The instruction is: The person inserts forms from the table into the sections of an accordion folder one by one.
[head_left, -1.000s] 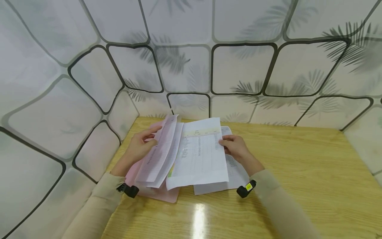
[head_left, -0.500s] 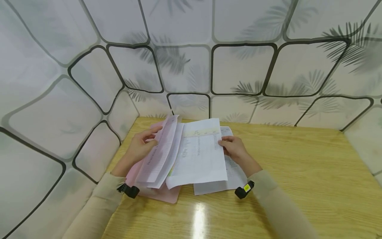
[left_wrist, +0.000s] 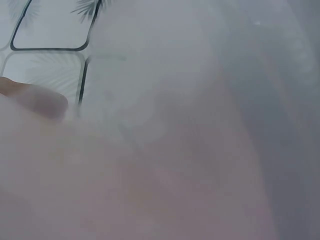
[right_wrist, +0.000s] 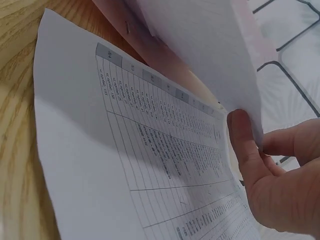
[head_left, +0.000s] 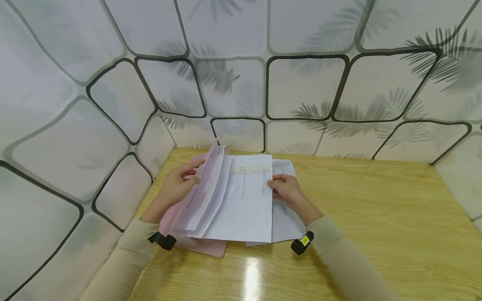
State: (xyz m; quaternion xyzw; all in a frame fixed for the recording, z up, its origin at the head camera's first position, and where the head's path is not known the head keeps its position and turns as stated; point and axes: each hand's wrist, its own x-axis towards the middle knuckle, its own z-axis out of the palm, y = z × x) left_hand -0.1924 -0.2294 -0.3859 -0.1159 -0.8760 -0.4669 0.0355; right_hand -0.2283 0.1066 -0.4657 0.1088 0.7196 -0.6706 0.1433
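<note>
A stack of printed sheets lies on a pink folder (head_left: 205,247) on the wooden table (head_left: 376,217). My left hand (head_left: 191,174) holds up two turned sheets (head_left: 203,190) at the stack's left, thumb in front and fingers behind. In the left wrist view, paper (left_wrist: 190,150) fills the frame, with one fingertip (left_wrist: 37,99) at its edge. My right hand (head_left: 274,186) pinches the right edge of a lifted printed sheet (head_left: 244,200). In the right wrist view, the thumb (right_wrist: 244,142) presses that raised sheet (right_wrist: 210,55) above a flat sheet with a printed table (right_wrist: 150,150).
White panels with black frames and leaf shadows (head_left: 305,88) wall in the table at the back and left. Bare wood stretches to the right of the papers, with a glare spot (head_left: 251,276) near the front edge. Black wrist cameras (head_left: 301,243) sit on both sleeves.
My right hand has swung the lifted sheet leftward toward the held-up sheets, so more of the flat sheet beneath shows. The left hand has kept still.
</note>
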